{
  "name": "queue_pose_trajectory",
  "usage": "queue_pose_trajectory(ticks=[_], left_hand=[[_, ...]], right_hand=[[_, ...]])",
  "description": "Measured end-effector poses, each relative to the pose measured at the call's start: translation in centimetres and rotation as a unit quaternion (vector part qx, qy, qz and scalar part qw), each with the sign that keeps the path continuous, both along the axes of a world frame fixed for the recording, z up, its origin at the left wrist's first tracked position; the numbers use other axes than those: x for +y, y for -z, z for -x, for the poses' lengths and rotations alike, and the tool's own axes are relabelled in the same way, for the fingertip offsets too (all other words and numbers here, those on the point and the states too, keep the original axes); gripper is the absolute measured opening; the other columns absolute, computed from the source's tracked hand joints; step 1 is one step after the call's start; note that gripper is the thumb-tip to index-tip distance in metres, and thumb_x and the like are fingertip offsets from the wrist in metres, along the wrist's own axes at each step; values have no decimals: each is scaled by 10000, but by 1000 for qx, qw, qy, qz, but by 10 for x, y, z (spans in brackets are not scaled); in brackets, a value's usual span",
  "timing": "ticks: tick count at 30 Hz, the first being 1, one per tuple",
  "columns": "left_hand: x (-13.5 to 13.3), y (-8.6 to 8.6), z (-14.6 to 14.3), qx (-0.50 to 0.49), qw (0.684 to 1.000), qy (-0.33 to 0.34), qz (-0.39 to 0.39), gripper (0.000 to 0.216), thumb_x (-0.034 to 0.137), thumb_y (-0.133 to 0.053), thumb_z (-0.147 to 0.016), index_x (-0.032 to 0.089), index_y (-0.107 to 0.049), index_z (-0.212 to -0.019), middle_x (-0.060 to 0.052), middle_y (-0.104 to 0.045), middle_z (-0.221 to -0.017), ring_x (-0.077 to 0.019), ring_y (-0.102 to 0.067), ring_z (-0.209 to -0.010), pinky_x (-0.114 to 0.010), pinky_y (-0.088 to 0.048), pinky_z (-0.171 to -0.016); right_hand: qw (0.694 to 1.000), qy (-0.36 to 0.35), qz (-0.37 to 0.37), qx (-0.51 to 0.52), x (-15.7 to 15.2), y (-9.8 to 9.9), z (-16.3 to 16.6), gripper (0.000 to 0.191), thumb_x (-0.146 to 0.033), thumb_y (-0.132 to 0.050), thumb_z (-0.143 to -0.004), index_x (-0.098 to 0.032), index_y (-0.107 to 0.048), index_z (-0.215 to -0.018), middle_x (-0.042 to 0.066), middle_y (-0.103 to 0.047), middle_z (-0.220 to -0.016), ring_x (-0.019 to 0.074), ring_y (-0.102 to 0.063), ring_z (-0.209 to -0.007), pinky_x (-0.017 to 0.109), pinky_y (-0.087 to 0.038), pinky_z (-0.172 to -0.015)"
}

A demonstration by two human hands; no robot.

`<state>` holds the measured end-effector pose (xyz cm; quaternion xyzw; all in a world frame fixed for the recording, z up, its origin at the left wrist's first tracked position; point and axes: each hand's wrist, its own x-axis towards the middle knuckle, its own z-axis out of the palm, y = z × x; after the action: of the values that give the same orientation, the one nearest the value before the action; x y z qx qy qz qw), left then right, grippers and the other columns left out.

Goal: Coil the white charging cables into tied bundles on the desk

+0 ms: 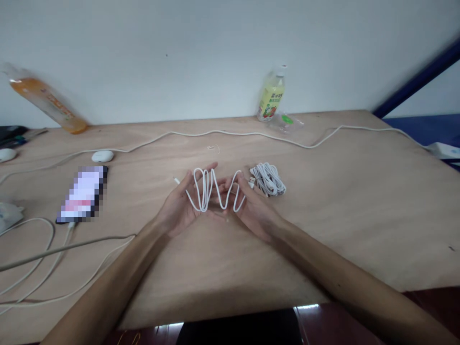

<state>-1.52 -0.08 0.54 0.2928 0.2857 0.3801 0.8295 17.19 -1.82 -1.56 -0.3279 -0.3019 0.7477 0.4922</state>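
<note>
My left hand (183,203) and my right hand (251,206) meet at the middle of the wooden table (359,201), palms turned up. Both hold a white cable (206,191) folded into several loops that hang between the fingers. Its plug end sticks out just left of my left fingertips. My left fingers are curled round the left loops, while my right thumb and fingers pinch the right loops. Touching the right side of my right hand lies a second white cable, coiled into a bundle (269,179).
A phone (84,194) lies at the left with cables plugged in and trailing to the table's front-left edge. A long white cord (223,132) crosses the back. A yellow bottle (272,95) stands by the wall, an orange bottle (48,103) leans at far left, near a white earbud case (102,156).
</note>
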Motion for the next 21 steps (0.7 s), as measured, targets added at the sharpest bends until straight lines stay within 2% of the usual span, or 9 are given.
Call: queue_pose_trajectory(ticks=[3, 6, 10, 12, 17, 21], left_hand=[[1, 6, 2, -32, 999, 33, 7, 610, 457, -294, -1172, 296, -290, -1761, -155, -798, -1211, -289, -805, -859, -483, -721, -607], [1, 10, 1, -50, 998, 35, 8, 588, 437, -377, -1168, 275, -357, -1733, -107, -795, -1058, -285, -811, -881, -475, -736, -663], [2, 13, 1, -33, 999, 17, 12, 451, 375, -444, -1160, 181, -632, -1522, -117, -799, -1042, -268, -809, -898, -450, -738, -751], [2, 12, 0, -29, 999, 18, 5, 422, 348, -442, -1159, 145, -710, -1414, -117, -792, -992, -267, -803, -890, -468, -735, -786], [-1, 10, -1, -29, 999, 6, 16, 369, 281, -479, -1148, 120, -779, -1291, -85, -772, -916, -233, -797, -909, -500, -689, -987], [-1, 11, -1, 5, 1000, 5, 4, 392, 285, -465, -1153, 136, -763, -1360, -131, -825, -1068, -267, -818, -1014, -531, -661, -1039]], right_hand=[[1000, -12, 3, -7, 1, -4, -4, 530, -713, -886, -816, -250, -667, -949, -1, -759, -870, 153, -696, -652, 227, -482, -459], [1000, -4, -12, -19, 3, -6, -8, 525, -704, -879, -828, -244, -661, -956, 0, -761, -833, 138, -677, -593, 210, -442, -413], [998, -7, -38, -57, 5, -7, -11, 458, -646, -847, -887, -233, -696, -1016, 26, -789, -867, 151, -714, -646, 207, -450, -430], [996, -13, -44, -75, 6, -7, -11, 425, -590, -853, -895, -228, -723, -1076, 42, -809, -907, 155, -724, -674, 210, -465, -449], [994, -40, -64, -83, 7, -5, -12, 458, -578, -884, -845, -219, -779, -1110, 74, -841, -969, 164, -730, -717, 225, -502, -496], [991, -36, -68, -106, 9, -2, -11, 493, -643, -887, -814, -210, -821, -1040, 87, -842, -913, 184, -737, -723, 246, -511, -519]])
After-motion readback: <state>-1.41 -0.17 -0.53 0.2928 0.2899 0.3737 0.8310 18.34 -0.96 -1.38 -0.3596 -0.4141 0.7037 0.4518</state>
